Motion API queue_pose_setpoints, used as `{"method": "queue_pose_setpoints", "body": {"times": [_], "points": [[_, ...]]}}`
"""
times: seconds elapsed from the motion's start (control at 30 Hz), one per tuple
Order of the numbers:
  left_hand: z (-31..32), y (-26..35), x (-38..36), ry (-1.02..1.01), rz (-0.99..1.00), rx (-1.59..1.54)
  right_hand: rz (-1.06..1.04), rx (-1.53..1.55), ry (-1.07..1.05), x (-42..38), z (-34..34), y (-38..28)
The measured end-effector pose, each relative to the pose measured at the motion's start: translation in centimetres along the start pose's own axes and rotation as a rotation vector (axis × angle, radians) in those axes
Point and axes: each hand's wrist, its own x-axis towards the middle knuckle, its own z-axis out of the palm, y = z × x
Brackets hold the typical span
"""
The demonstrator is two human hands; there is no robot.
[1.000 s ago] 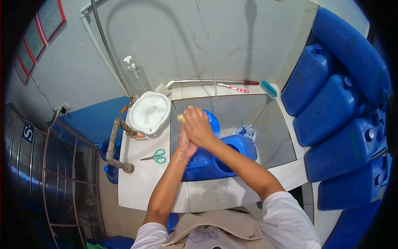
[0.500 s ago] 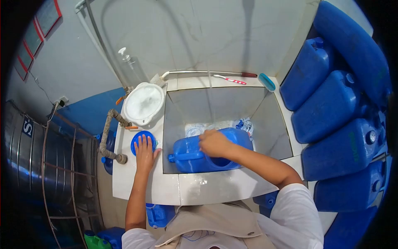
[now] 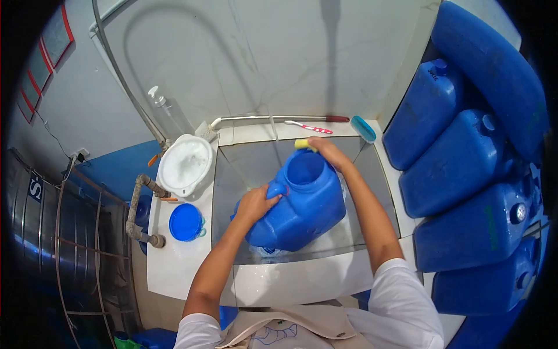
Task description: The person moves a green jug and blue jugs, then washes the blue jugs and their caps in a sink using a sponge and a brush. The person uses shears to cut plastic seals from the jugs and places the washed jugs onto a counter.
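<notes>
A blue jug (image 3: 308, 212) is tilted in the grey sink (image 3: 244, 157), its wide round mouth facing up toward the camera. My left hand (image 3: 256, 203) is closed round the jug's handle on the left side. At the far rim of the mouth, my right hand (image 3: 325, 150) grips a yellow sponge (image 3: 302, 143). A round blue lid (image 3: 186, 222) lies on the white counter left of the sink. Behind it stands a white basin (image 3: 186, 164) of foamy water.
Several blue containers (image 3: 453, 166) are stacked at the right. A red-and-white toothbrush (image 3: 311, 127), a teal brush (image 3: 363, 129) and a long-handled brush (image 3: 279, 118) lie on the back ledge. A pump bottle (image 3: 168, 110) and a pipe (image 3: 136, 209) are at the left.
My left hand has left the blue lid and taken the jug's handle. The jug has turned from lying sideways to mouth up. My right hand has moved to the mouth's rim, with the sponge now visible.
</notes>
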Motion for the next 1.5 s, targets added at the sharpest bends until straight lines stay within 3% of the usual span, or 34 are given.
{"method": "queue_pose_setpoints", "body": {"times": [0.03,0.1,0.13,0.17,0.27,0.33,0.37,0.4,0.47,0.53,0.6,0.73,0.8,0.83,0.93,0.97,1.03,1.13,1.27,1.33,1.4,1.47,1.5], "points": [[0.2,0.1,0.7,0.002,0.005,-0.001,-0.003,-0.003,0.004,0.6,-0.7,1.4],[0.2,0.2,2.1,0.009,-0.177,-0.056,-0.095,-0.138,0.333,1.1,-0.5,4.6],[0.4,0.3,2.6,0.009,-0.174,-0.053,-0.387,-0.806,0.625,0.3,1.8,5.5],[0.7,0.3,3.1,0.013,-0.224,-0.059,-0.499,-1.118,0.843,0.6,4.2,7.5],[1.8,0.4,3.9,0.027,-0.332,-0.103,-0.605,-1.082,0.743,-1.8,8.6,6.6],[2.2,0.7,4.1,0.039,-0.387,-0.139,-0.388,-1.045,0.398,-0.3,7.1,4.7],[2.4,0.8,3.8,0.044,-0.379,-0.156,-0.405,-0.944,0.56,1.7,5.0,5.7],[2.8,0.8,3.8,0.053,-0.37,-0.179,-0.409,-0.943,0.552,2.3,4.7,5.7],[2.9,0.8,4.0,0.055,-0.385,-0.176,-0.435,-0.886,0.761,3.2,4.7,5.6],[3.3,1.1,4.4,0.06,-0.398,-0.188,-0.392,-0.978,0.728,0.1,7.8,6.3],[3.2,1.4,4.6,0.174,-0.367,-0.064,-0.802,-0.9,0.17,-2.7,9.0,5.7],[2.9,1.4,5.0,0.076,-0.375,-0.115,-0.772,-0.803,0.184,-3.4,6.2,5.3],[2.9,2.2,5.0,0.016,-0.378,-0.159,-0.775,-0.812,0.065,-4.3,7.6,6.8],[3.2,2.0,4.8,0.014,-0.383,-0.162,-0.733,-0.787,-0.194,-4.4,7.7,6.8],[3.3,1.9,3.3,0.138,-0.261,-0.186,-0.685,-0.692,-0.317,-4.8,7.8,6.3],[2.9,1.7,2.6,0.125,-0.329,-0.203,-0.688,-0.685,-0.322,-6.1,7.9,6.2],[2.1,0.9,1.2,0.12,-0.399,-0.212,-0.753,-0.776,-0.033,-10.3,8.3,7.2],[2.3,-1.9,-1.3,0.198,-0.45,-0.26,-0.753,-0.689,0.018,-12.3,12.0,9.3],[2.6,-4.7,-3.7,0.261,-0.605,-0.451,-0.799,-0.876,0.042,-3.4,12.8,13.6],[2.4,-5.9,-4.3,0.246,-0.713,-0.606,-0.297,-0.666,0.457,-0.7,12.0,17.4],[2.5,-7.7,-5.3,0.24,-0.75,-0.634,-0.642,-1.05,0.374,-6.1,12.1,20.3],[2.5,-8.9,-4.8,0.232,-0.785,-0.674,-0.577,-0.417,-0.002,-10.5,14.8,21.5],[2.5,-9.2,-4.7,0.223,-0.807,-0.64,-0.77,-0.387,-0.001,-11.0,15.4,17.1]]}}
